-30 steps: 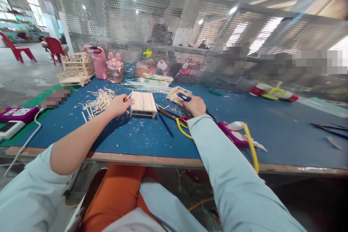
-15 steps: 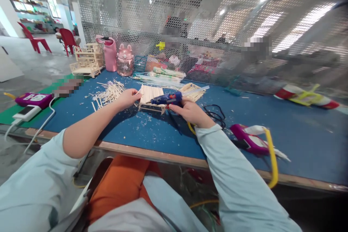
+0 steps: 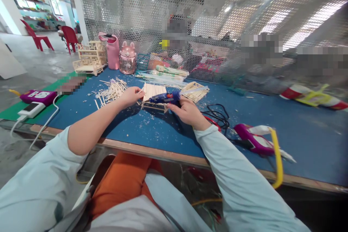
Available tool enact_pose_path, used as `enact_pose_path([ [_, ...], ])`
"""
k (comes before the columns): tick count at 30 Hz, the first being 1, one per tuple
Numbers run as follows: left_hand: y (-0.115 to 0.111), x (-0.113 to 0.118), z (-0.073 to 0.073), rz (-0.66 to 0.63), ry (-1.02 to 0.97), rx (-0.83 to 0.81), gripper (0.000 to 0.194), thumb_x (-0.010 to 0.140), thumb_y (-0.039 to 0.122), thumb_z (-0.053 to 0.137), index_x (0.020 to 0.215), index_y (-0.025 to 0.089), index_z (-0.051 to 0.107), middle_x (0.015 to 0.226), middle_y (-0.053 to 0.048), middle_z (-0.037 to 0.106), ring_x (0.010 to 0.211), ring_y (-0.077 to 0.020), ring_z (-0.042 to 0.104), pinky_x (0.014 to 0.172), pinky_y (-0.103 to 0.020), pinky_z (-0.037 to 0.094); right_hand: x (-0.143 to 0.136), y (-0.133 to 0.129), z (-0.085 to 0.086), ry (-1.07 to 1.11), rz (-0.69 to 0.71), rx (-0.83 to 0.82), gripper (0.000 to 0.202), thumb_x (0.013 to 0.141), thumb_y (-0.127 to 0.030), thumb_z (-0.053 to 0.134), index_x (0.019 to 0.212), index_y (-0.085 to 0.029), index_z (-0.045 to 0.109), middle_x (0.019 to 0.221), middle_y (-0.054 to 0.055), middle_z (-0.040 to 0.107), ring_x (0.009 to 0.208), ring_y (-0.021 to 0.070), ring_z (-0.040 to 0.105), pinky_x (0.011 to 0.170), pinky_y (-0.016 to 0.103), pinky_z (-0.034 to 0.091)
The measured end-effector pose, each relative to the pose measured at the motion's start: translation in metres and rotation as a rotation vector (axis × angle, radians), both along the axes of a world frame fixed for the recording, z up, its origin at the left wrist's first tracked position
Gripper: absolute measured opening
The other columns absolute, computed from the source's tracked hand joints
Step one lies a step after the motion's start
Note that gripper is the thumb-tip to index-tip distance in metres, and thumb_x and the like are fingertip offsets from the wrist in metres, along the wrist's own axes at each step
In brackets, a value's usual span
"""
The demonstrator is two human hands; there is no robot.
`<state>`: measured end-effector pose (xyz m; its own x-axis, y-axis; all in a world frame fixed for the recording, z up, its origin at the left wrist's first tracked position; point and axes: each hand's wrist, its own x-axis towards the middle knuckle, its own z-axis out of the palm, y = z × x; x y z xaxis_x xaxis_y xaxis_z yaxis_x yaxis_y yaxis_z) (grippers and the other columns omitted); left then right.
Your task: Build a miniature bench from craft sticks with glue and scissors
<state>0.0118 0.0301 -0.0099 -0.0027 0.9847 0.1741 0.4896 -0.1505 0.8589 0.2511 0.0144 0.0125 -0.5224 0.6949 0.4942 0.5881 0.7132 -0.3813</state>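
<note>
My right hand [image 3: 191, 112] is wrapped round a blue hot glue gun [image 3: 165, 97], a clear glue stick [image 3: 194, 90] jutting from its back. The gun's nozzle points left, over the slatted top of a small model made of wooden sticks [image 3: 154, 90]. At the model's left edge, my left hand [image 3: 132, 96] is closed in a pinch on a thin wooden stick [image 3: 140, 90]; the fingers partly hide it. Loose wooden sticks [image 3: 115, 90] lie in a heap beyond the left forearm. Behind the gun lies another stick-built frame [image 3: 199, 94].
A tiered stick model [image 3: 92, 56], a pink bottle [image 3: 112, 54] and a clear pink jar [image 3: 127, 59] stand at the back left. Bagged sticks [image 3: 163, 76] lie before the mesh screen [image 3: 136, 14]. Black cable [image 3: 221, 116] and a purple power strip [image 3: 254, 139] are at right.
The whole view has shifted slightly. The glue gun's nozzle sits a little farther left relative to the model; both hands keep their grips.
</note>
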Motion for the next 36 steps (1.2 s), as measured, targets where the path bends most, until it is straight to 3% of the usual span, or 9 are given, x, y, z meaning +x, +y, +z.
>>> enact_pose_path([
  [29, -0.004, 0.0, 0.004, -0.008, 0.007, -0.025, 0.022, 0.076, 0.037, 0.053, 0.064, 0.017, 0.053, 0.044, 0.006, 0.041, 0.044, -0.0085, 0.034, 0.048, -0.022, 0.026, 0.013, 0.004, 0.002, -0.021, -0.047, 0.041, 0.039, 0.082, -0.043, 0.049, 0.104, -0.014, 0.064, 0.102, 0.011, 0.068, 0.095, 0.0251, 0.062, 0.085, 0.037, 0.047],
  [36, -0.007, 0.0, 0.007, -0.028, -0.003, -0.048, 0.018, 0.075, 0.033, 0.054, 0.065, 0.018, 0.053, 0.042, 0.007, 0.038, 0.043, -0.0088, 0.033, 0.049, -0.024, 0.025, 0.021, 0.003, 0.006, -0.04, -0.115, -0.008, 0.036, 0.081, -0.043, 0.05, 0.089, -0.013, 0.068, 0.094, 0.013, 0.069, 0.09, 0.0259, 0.063, 0.082, 0.037, 0.047],
])
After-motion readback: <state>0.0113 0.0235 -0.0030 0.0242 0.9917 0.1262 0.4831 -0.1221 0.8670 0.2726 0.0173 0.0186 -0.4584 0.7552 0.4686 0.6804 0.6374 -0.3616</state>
